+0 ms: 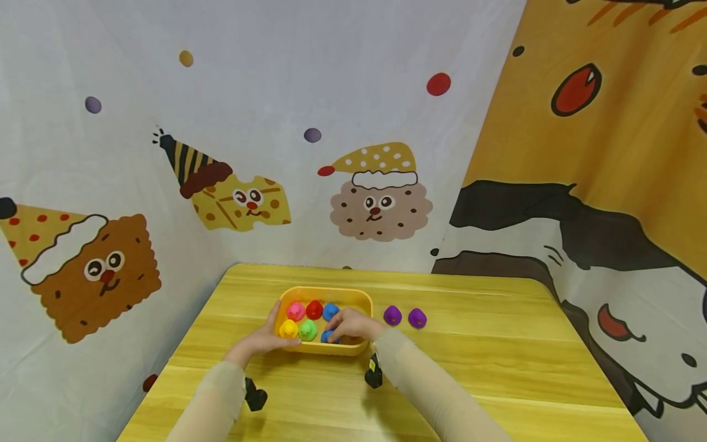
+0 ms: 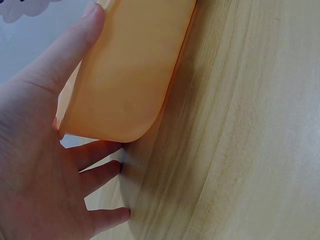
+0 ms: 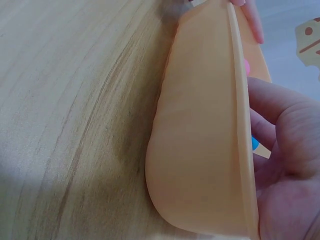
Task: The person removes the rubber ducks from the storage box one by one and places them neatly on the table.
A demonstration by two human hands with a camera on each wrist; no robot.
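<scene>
In the head view a yellow-orange plastic basket (image 1: pixel 353 350) sits on the table. My left hand (image 1: pixel 265 339) spans its near left corner, thumb along the front rim, fairly straight fingers against the left end. My right hand (image 1: pixel 353 324) reaches inside at the right and pinches a blue rubber duck (image 1: pixel 329 337) low in the basket. Other ducks stand there: pink (image 1: pixel 295 311), red (image 1: pixel 314 309), a second blue one (image 1: pixel 331 312), yellow (image 1: pixel 288 329) and green (image 1: pixel 307 330). In the right wrist view the basket wall (image 3: pixel 200 125) hides most of the held duck.
Two purple rubber ducks (image 1: pixel 393 315) lie on the wooden table (image 1: pixel 486 362) to the right of the basket. A cloth (image 1: pixel 353 73) printed with cartoon figures hangs behind the table. Small black devices (image 1: pixel 255 395) are worn under both wrists.
</scene>
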